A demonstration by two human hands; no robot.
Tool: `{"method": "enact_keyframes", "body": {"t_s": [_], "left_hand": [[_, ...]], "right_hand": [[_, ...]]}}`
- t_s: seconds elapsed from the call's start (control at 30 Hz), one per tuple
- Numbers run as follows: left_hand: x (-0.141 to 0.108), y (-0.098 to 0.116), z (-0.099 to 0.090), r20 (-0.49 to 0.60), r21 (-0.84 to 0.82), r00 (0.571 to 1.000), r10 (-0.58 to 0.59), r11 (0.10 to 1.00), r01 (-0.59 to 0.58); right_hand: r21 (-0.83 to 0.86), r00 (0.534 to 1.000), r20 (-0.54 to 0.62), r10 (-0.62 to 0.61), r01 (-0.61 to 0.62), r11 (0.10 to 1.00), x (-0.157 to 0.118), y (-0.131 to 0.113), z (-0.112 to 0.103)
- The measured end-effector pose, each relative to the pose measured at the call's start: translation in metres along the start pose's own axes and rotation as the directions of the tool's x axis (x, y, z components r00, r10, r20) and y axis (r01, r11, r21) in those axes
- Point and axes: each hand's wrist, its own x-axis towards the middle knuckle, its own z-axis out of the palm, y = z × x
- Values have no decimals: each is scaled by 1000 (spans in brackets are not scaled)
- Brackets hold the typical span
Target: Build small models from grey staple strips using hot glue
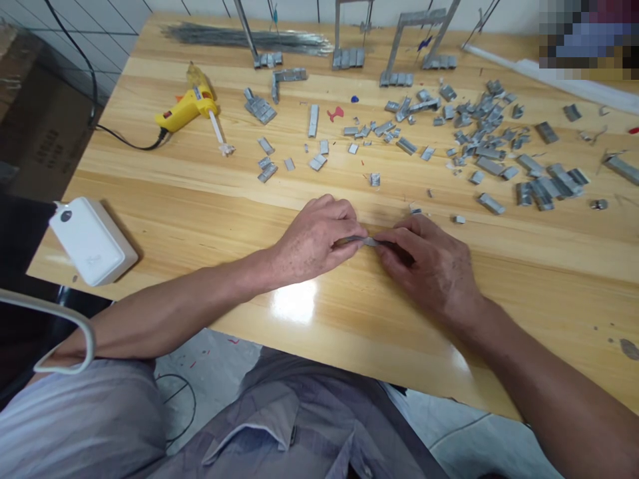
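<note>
Left hand (319,236) and right hand (436,266) pinch a thin gray strip (370,241) between them.
The fingers (344,228) of both hands are drawn narrow on the strip, whose middle shows in the gap over the near part of the tabletop (200,229); whether it touches the wood, I cannot tell. The step in hand looks like shaping or straightening the strip, and the next move probably calls for a steady pinch from both sides with small, even pressure. Just beyond lies a small metal bit (375,179); farther out, a loose pile of gray pieces (492,116) spreads rightward, a yellow glue gun (184,112) lies to the left, and upright metal frames (422,18) stand along the far edge.
</note>
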Motion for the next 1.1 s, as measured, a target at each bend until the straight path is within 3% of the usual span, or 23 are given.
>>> {"method": "enact_keyframes", "body": {"t_s": [1.1], "left_hand": [[-2, 2, 3, -28, 3, 999, -39, 999, 39]], "right_hand": [[24, 999, 26, 21, -21, 999, 1, 0, 0]]}}
